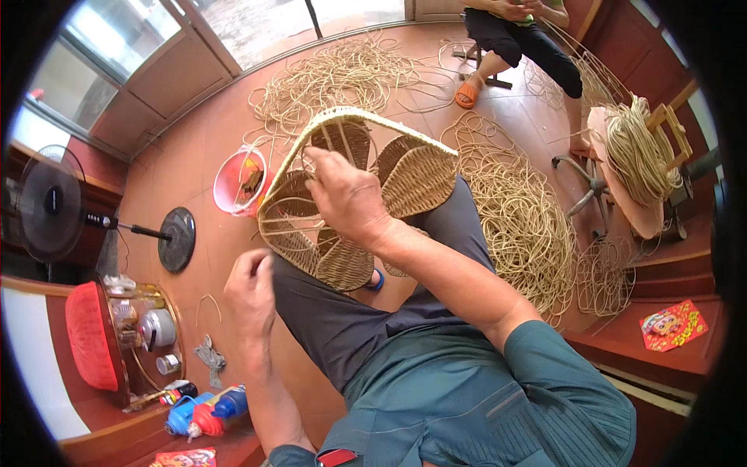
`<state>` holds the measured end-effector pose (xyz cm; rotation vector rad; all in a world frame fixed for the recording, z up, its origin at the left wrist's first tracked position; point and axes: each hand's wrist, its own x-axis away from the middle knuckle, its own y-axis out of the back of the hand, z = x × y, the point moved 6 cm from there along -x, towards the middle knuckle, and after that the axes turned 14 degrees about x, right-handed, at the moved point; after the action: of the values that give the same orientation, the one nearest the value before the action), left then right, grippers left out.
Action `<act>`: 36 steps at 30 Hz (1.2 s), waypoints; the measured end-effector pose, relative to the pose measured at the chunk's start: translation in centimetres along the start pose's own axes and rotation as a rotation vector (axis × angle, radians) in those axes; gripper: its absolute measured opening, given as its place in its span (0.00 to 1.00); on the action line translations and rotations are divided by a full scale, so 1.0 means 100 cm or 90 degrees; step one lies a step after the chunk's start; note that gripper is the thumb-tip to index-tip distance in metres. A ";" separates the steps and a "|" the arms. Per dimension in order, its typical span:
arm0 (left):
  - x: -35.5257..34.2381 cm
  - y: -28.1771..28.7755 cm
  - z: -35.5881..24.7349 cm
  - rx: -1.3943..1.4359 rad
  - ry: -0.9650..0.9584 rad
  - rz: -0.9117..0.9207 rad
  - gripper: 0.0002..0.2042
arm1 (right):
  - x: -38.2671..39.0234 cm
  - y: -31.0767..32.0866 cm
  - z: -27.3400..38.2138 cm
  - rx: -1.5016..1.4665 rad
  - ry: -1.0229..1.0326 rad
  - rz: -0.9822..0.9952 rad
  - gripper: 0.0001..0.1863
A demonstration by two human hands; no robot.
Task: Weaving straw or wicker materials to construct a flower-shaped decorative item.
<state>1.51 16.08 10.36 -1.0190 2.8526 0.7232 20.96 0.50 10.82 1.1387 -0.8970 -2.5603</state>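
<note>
A woven straw-coloured piece (412, 183) with petal-shaped panels and a braided rim rests on my lap, tilted over my knees. My right hand (342, 191) reaches across its middle, fingers curled together near its left side; what they grip is hidden. Pale loose strands cross the open gaps between the panels close to that hand. Just off the near left edge of the piece, my left hand (253, 292) is raised with its fingers closed. Whatever it may hold is too small to make out.
Heaps of cord lie on the floor, one pile (342, 78) ahead and another (517, 218) on the right. A pink bucket (237, 183) and a standing fan (58, 202) are at left. Another person (513, 31) sits far right. A cord bundle (642, 156) rests on a chair.
</note>
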 end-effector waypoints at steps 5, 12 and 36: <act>-0.019 -0.068 -0.047 0.044 -0.176 0.005 0.06 | 0.003 -0.004 -0.028 -0.439 -0.197 0.146 0.19; -0.043 -0.120 -0.059 -0.120 -0.412 -0.016 0.08 | 0.006 0.038 -0.072 -0.530 -0.279 0.239 0.16; -0.064 -0.151 -0.071 -0.172 -0.403 -0.105 0.04 | 0.000 0.075 -0.054 -0.184 -0.072 0.075 0.35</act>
<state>16.55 6.57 11.56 -0.8367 2.1472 1.1833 24.41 -7.85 12.53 0.8414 -0.5720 -2.5703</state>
